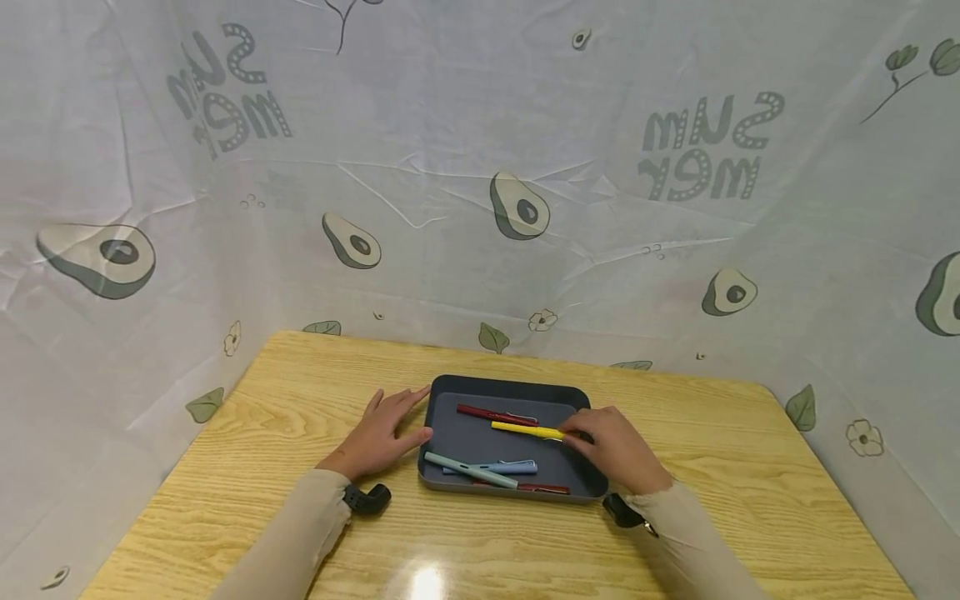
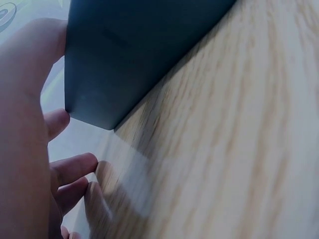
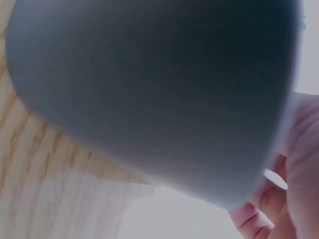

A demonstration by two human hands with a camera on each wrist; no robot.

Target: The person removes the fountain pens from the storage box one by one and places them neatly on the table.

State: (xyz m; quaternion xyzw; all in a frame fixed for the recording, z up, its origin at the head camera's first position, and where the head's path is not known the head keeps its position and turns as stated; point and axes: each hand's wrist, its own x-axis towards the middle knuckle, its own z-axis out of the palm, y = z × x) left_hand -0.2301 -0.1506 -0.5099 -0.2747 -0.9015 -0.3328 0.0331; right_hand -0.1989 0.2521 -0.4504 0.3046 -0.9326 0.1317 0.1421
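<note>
Wooden tabletop (image 1: 750, 475), dark tray (image 1: 510, 387).
The right hand (image 1: 617, 450) pinches a yellow pen (image 1: 521, 429) at the tray's middle, free end toward nine o'clock, long axis nearly nine-to-three; left hand (image 1: 378, 437), fingers extended, touches the tray.

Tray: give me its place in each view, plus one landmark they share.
Head: tray at lower middle, slightly right of centre.
Left wrist: tray at the top, left of centre.
Right wrist: tray fills most of the picture.
Shared landmark: the wooden table.

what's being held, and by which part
The yellow pen, pinched by the right hand near its clip end; the left hand touches the tray.
</note>
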